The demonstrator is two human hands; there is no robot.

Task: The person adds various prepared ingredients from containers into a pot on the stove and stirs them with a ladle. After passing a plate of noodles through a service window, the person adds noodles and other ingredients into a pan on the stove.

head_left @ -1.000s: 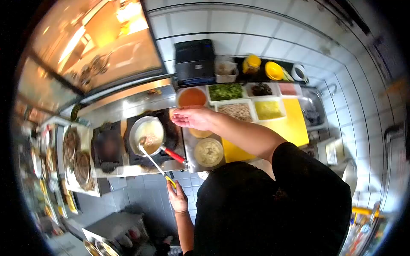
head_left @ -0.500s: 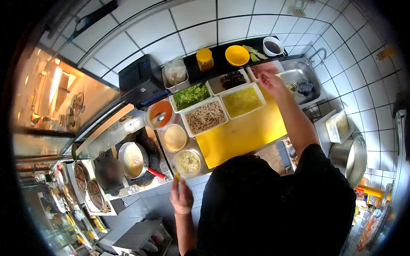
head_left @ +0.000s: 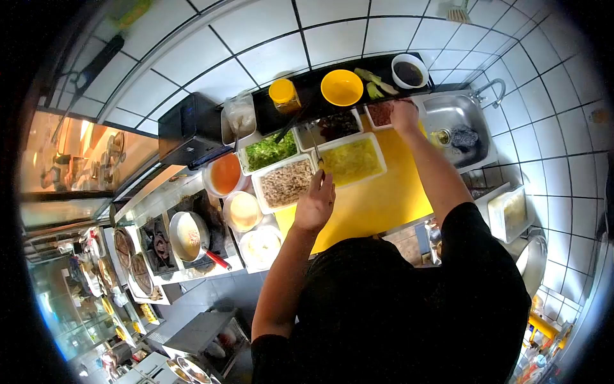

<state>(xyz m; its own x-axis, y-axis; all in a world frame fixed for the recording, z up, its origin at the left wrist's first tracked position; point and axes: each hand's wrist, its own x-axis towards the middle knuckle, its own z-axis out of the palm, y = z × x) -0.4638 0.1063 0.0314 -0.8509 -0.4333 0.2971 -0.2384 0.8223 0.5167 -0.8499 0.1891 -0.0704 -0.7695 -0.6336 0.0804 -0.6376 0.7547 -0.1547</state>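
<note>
My left hand [head_left: 315,203] is closed on a thin metal utensil with a yellow handle [head_left: 321,166]. Its shaft points away from me, over the gap between the white tubs; its far end is not clear. Beneath it are a tub of chopped brownish-white filling [head_left: 288,182] and a tub of yellow-green shreds in liquid [head_left: 352,160]. My right hand [head_left: 404,117] reaches down at the right side of a tub of reddish minced food [head_left: 380,115], its fingers hidden from view. A tub of chopped greens [head_left: 271,152] and one of dark pieces [head_left: 338,127] stand nearby.
A yellow cutting board [head_left: 371,208] covers the counter before me. To the left are a bowl of orange sauce [head_left: 226,175] and a red-handled pan [head_left: 190,237] on the stove. A sink [head_left: 451,109] lies right; a yellow bowl [head_left: 341,88] stands on the back shelf.
My left hand has come up from the counter's front left to the tubs, with the yellow-handled utensil. My right hand has shifted to the reddish tub's right side. The view has tilted slightly.
</note>
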